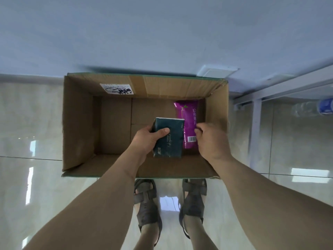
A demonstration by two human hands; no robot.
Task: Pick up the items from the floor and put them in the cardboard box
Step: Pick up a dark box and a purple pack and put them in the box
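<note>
Over the cardboard box [79, 123], the left hand [144, 139] grips a dark green pack [168, 141]; the right hand [210, 139], loosely curled, touches the purple packet [187, 121]. Next, probably lowering and letting go.

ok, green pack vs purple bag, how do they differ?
The green pack is dark and boxy; the purple bag is a bright, flat pouch with a barcode. The left hand grips the green pack above the box floor; the purple bag seems to lie on the floor by the right wall, the right hand at its edge. The green pack partly covers the purple bag. Both are within the box.
</note>
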